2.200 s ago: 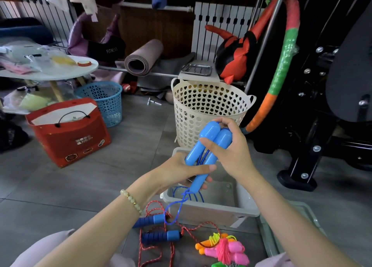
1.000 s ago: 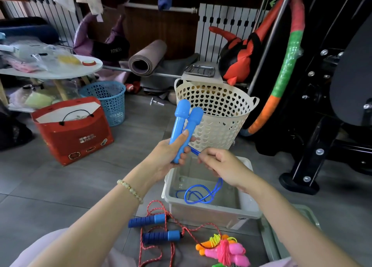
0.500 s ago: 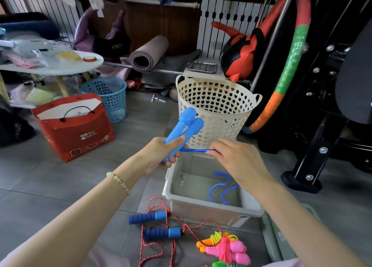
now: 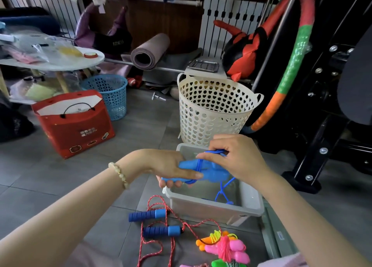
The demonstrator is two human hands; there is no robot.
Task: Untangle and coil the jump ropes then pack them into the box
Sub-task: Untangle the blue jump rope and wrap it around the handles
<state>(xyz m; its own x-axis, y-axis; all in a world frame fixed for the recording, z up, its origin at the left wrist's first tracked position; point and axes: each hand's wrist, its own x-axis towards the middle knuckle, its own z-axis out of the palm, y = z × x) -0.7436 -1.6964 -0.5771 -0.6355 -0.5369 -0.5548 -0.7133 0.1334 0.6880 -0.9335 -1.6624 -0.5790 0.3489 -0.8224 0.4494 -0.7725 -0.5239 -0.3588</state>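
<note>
My left hand [image 4: 167,167] grips the two blue handles [image 4: 211,171] of a jump rope, held level over the near left corner of the clear plastic box [image 4: 213,207]. My right hand [image 4: 238,159] pinches the blue cord [image 4: 214,152] just above the handles, where it wraps around them. The cord's loose end [image 4: 222,193] hangs down into the box. On the floor in front lie a red rope with dark blue foam handles [image 4: 161,230] and a bundle of pink, orange and green ropes [image 4: 225,248].
A cream laundry basket [image 4: 213,107] stands right behind the box. A red carton [image 4: 74,124] and a blue basket [image 4: 110,93] sit to the left, by a white round table [image 4: 52,62]. Black gym equipment [image 4: 322,126] and a striped hoop [image 4: 289,65] fill the right. A grey lid [image 4: 275,240] lies at the right.
The handles have come down from upright to level over the box. My right hand has carried the cord from the side up over the handles, and less cord lies in the box.
</note>
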